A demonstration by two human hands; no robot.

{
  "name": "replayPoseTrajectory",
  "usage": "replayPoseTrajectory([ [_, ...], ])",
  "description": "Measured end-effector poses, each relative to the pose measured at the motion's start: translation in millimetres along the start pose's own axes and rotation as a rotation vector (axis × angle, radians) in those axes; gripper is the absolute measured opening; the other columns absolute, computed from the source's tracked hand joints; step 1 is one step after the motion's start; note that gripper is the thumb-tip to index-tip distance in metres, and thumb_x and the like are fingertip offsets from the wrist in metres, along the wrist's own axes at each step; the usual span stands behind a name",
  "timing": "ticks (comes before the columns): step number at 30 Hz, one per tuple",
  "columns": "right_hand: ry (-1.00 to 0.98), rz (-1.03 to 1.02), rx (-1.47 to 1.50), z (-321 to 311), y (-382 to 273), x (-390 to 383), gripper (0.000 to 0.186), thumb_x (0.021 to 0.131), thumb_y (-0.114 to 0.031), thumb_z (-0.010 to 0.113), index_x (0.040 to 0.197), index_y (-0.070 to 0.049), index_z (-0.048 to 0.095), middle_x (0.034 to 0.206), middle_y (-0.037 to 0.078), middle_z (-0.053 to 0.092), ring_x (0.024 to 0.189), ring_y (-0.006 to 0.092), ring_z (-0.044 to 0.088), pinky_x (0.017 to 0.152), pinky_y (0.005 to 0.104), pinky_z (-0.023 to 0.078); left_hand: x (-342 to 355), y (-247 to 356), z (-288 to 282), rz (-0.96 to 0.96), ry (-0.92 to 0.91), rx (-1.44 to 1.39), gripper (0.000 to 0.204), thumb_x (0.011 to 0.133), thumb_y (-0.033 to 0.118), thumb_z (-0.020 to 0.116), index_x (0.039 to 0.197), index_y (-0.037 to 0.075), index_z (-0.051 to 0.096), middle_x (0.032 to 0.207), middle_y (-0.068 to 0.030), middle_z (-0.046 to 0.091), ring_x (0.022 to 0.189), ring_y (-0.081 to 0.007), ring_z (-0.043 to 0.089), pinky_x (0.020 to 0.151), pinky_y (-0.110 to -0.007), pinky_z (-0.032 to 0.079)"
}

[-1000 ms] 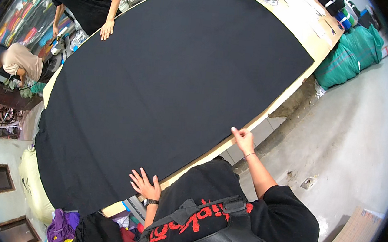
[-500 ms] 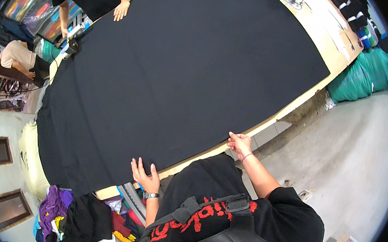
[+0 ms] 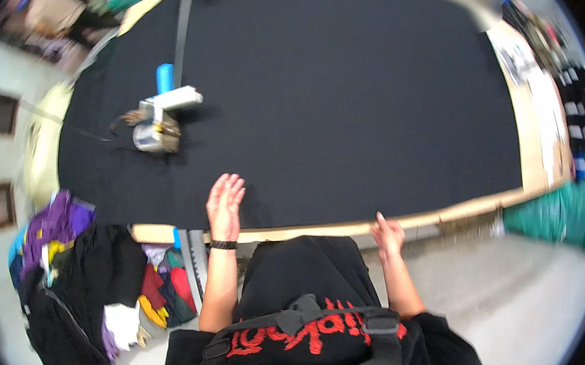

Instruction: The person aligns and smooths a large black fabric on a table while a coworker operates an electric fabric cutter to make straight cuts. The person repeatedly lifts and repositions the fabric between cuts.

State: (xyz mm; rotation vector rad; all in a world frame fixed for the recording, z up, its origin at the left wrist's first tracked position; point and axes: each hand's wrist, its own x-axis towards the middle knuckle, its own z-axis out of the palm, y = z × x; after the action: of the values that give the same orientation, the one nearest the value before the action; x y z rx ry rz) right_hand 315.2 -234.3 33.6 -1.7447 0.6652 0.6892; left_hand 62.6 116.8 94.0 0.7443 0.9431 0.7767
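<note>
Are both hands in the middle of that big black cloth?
No, the left hand is over the near part of the black cloth and the right hand by the table's near edge.

Black fabric point(image 3: 328, 108) spans the tabletop point(image 3: 152, 233) mid-frame. At lower centre, the left hand point(image 3: 224, 208) extends its fingers over the fabric; the right hand point(image 3: 387, 235) is farther right, by the near edge. A blurred white device point(image 3: 179, 98) shows at left, above crumpled garments point(image 3: 108, 263).

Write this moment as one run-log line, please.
Left hand: open, over black cloth; right hand: at cloth's near edge; cloth: spread on table; corded machine: over cloth's left part
</note>
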Motion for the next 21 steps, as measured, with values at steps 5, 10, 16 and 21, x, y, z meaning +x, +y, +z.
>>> replayPoseTrajectory([
  [5,-0.063,-0.82,-0.398,16.9,-9.1,0.0,0.025,0.101,-0.021,0.073,0.093,-0.005,0.056,0.074,0.003,0.059,0.067,0.0136,0.056,0.065,0.034,0.049,0.7,17.7,-23.2,-0.132,0.167,-0.233,0.051,0.109,0.019,0.062,0.152,-0.002,0.045,0.152,-0.0218,0.054,0.141,-0.0323,0.055,0.117,-0.045,0.047],
  [10,-0.105,-0.961,-0.945,39.7,-25.8,-12.8,0.031,0.1,-0.024,0.072,0.084,-0.003,0.056,0.07,0.013,0.06,0.064,0.0289,0.059,0.063,0.0422,0.048,-49.6,30.7,-65.0,0.056,0.635,-0.376,0.034,0.098,0.019,0.073,0.127,0.006,0.06,0.125,-0.0067,0.065,0.122,-0.0222,0.061,0.109,-0.042,0.045],
  [16,-0.129,-0.994,-1.081,61.8,-27.6,-24.1,0.032,0.1,-0.022,0.07,0.08,-0.004,0.055,0.071,0.015,0.056,0.068,0.037,0.057,0.068,0.0504,0.046,-134.2,51.0,-106.8,-0.195,0.804,-0.252,0.033,0.098,0.031,0.072,0.124,0.013,0.064,0.122,-0.0009,0.069,0.118,-0.0218,0.064,0.106,-0.043,0.047],
  [21,-0.216,-1.093,-1.146,72.6,-19.3,-8.5,0.029,0.106,-0.02,0.057,0.087,0.001,0.051,0.083,0.026,0.059,0.079,0.0501,0.058,0.073,0.0585,0.045,-95.9,53.0,-96.1,-0.147,0.695,-0.173,0.033,0.096,0.026,0.077,0.124,0.013,0.064,0.116,-0.002,0.067,0.116,-0.0208,0.064,0.103,-0.042,0.05],
])
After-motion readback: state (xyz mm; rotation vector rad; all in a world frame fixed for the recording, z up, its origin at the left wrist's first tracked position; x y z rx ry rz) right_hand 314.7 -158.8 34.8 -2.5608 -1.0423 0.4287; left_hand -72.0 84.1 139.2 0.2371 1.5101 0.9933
